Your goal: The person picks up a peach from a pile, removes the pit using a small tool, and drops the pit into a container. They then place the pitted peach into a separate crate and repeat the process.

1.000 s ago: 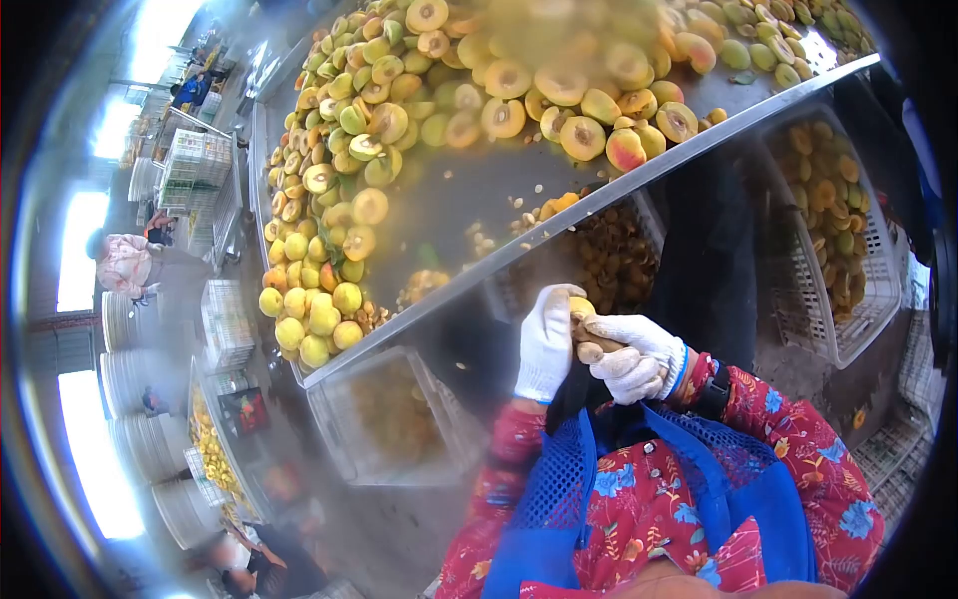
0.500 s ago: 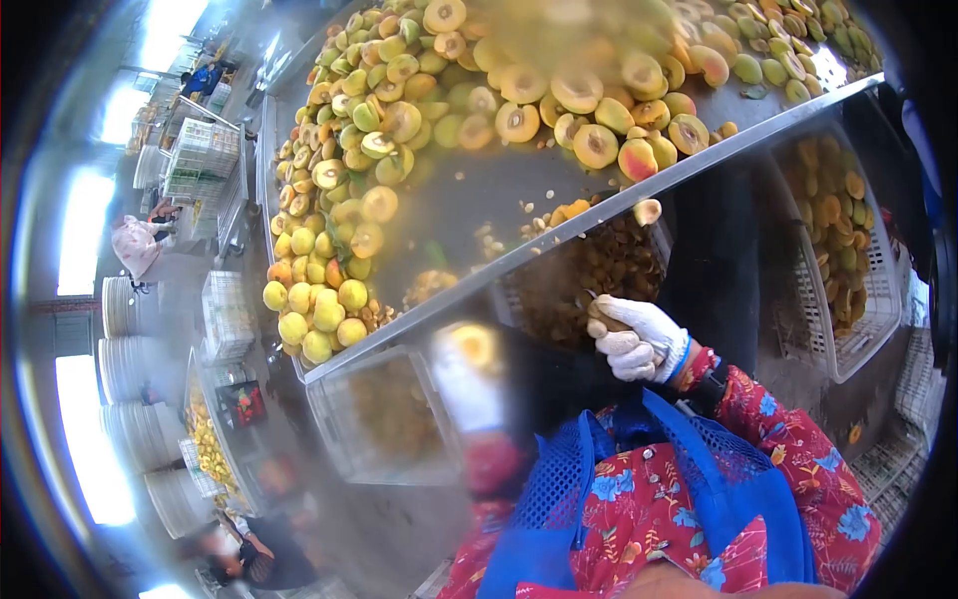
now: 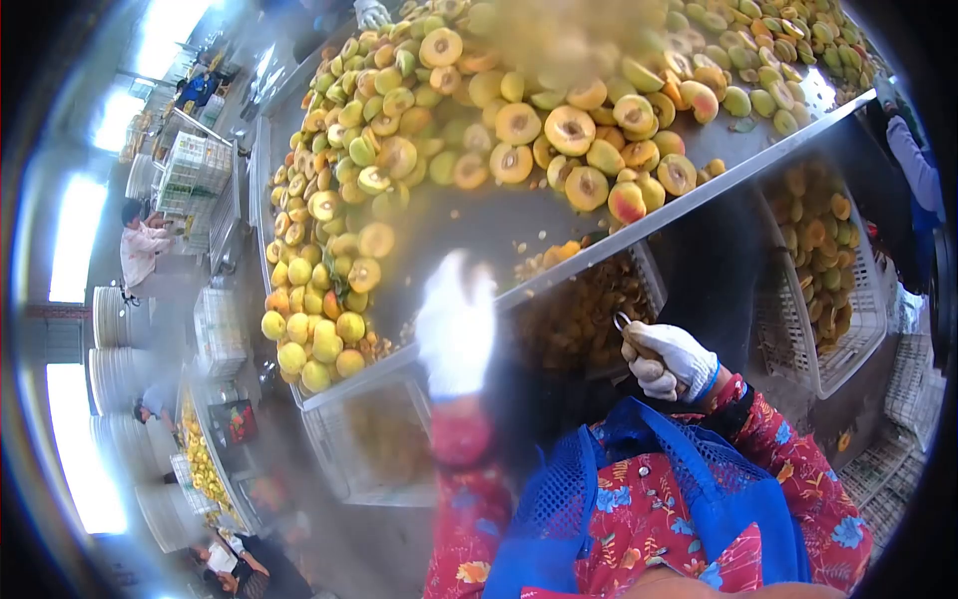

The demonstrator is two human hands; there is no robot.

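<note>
My right hand (image 3: 671,361), in a white glove, is closed around a pitting tool (image 3: 622,319) whose small curved metal loop points up and left. Its handle is mostly hidden by the fingers. My left hand (image 3: 456,324), also gloved, is smeared by motion over the near edge of the metal table (image 3: 449,220); its fingers and anything in them cannot be made out. Halved peaches (image 3: 570,130) are heaped across the table, many with the cut face up. Whole peaches (image 3: 326,339) lie at the table's left corner.
Below the table edge stand a bin of dark scraps (image 3: 589,304), a pale crate (image 3: 344,449) and a white crate of peach halves (image 3: 823,349). Another person's gloved hand (image 3: 371,13) shows at the far side. A person in a light top (image 3: 140,245) is farther left.
My left hand has moved up from over the pale crate to the table edge; the peach half seen in it before no longer shows. My right hand moved slightly right and down, keeping the tool.
</note>
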